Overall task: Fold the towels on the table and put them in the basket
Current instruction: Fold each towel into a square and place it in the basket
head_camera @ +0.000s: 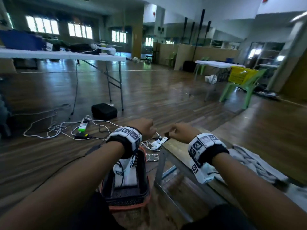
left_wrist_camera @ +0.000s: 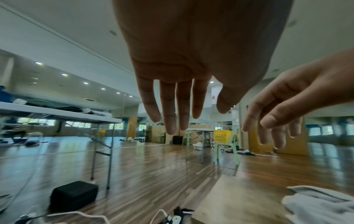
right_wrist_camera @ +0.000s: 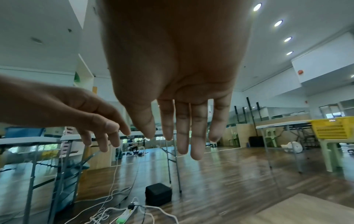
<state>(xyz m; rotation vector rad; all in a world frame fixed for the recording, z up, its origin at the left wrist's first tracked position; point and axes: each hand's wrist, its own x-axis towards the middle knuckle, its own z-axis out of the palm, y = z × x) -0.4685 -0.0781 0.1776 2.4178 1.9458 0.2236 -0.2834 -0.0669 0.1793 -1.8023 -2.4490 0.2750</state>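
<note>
Your two bare arms reach forward side by side over the near corner of the wood-topped bench, each wrist wrapped in a black band carrying white marker tiles. Your left hand and right hand hang in the air close together, apart from each other and touching nothing. Both wrist views show the fingers of the left and the fingers of the right extended and loose, pointing downward, released and holding nothing.

The crumpled pale grey towels lie in a heap on the bench, just beside your right forearm and behind the right hand. The black mesh basket with an orange rim stands on the wooden floor under your left forearm, to the left of the bench leg; a white folded item shows inside it.

On the floor ahead lie a white power strip with a green end, tangled white cables and a small black case. Far off to the right, a yellow slatted plastic crate rests on a pale green plastic chair.
</note>
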